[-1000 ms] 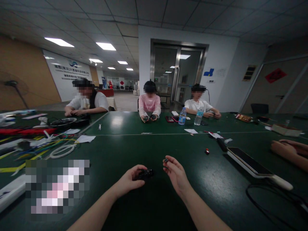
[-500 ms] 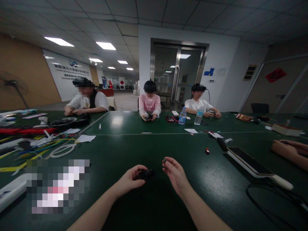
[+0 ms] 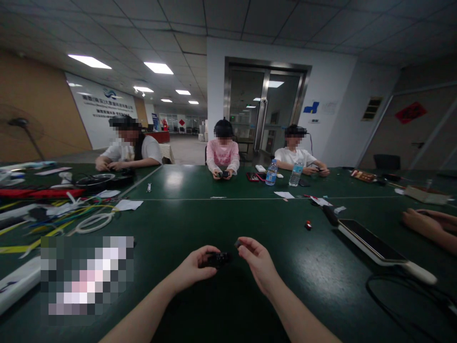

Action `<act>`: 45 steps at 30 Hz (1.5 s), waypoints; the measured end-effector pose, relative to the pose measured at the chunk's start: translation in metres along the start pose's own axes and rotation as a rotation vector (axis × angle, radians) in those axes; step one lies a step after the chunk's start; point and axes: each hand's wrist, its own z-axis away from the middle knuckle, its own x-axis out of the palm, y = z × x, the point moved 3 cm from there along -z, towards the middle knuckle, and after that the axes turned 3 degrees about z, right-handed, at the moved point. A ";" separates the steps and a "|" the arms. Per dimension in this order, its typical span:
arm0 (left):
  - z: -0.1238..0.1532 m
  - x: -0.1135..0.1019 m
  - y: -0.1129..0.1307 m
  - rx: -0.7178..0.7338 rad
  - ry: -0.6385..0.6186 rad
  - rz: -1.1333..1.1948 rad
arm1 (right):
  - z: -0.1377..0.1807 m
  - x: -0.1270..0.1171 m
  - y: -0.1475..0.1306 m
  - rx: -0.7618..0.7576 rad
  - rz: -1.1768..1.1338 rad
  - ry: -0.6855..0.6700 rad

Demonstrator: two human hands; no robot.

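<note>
Above the dark green table [image 3: 185, 214], my left hand [image 3: 200, 265] is closed round a small black object [image 3: 220, 259], whose kind is too dark to make out. Thumb and fingers grip its left side while its right end sticks out. Just to the right, my right hand [image 3: 254, 257] pinches a small dark grey piece [image 3: 238, 244] between thumb and fingertips. A narrow gap separates this piece from the black object. Part of the black object is hidden by the left fingers.
A small red and black item [image 3: 308, 225] lies to the right, before a white device with a dark screen [image 3: 371, 240] and a black cable [image 3: 371, 290]. Cables [image 3: 94, 222] and tools crowd the left. Two water bottles [image 3: 296, 172] stand farther back. Several people sit around the table.
My right hand has moved slightly left and turned, bringing the small grey piece nearer the black object. My left hand has stayed almost in place with its hold unchanged.
</note>
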 end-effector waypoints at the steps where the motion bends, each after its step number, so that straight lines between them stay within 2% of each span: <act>1: 0.000 0.000 0.000 -0.001 -0.006 0.001 | 0.001 0.002 0.000 -0.010 0.026 -0.020; 6: 0.000 0.001 0.001 0.012 -0.014 0.010 | 0.006 0.014 -0.003 -0.056 0.203 -0.151; 11: 0.000 0.003 0.001 0.021 -0.018 -0.012 | 0.012 0.023 -0.006 -0.206 0.535 -0.228; 14: 0.000 0.002 0.000 0.012 -0.019 -0.062 | 0.015 0.027 -0.006 -0.204 0.641 -0.298; 23: -0.001 0.004 -0.002 -0.027 0.031 -0.142 | 0.018 0.025 -0.014 -0.208 0.749 -0.363; 32: -0.004 0.002 -0.003 -0.006 0.041 -0.043 | 0.016 0.022 -0.008 -0.273 0.777 -0.392; 38: -0.003 0.003 0.004 0.042 0.035 -0.064 | 0.015 0.022 -0.006 -0.286 0.748 -0.370; 45: -0.001 0.002 0.005 0.025 0.066 -0.097 | 0.017 0.022 -0.008 -0.238 0.784 -0.342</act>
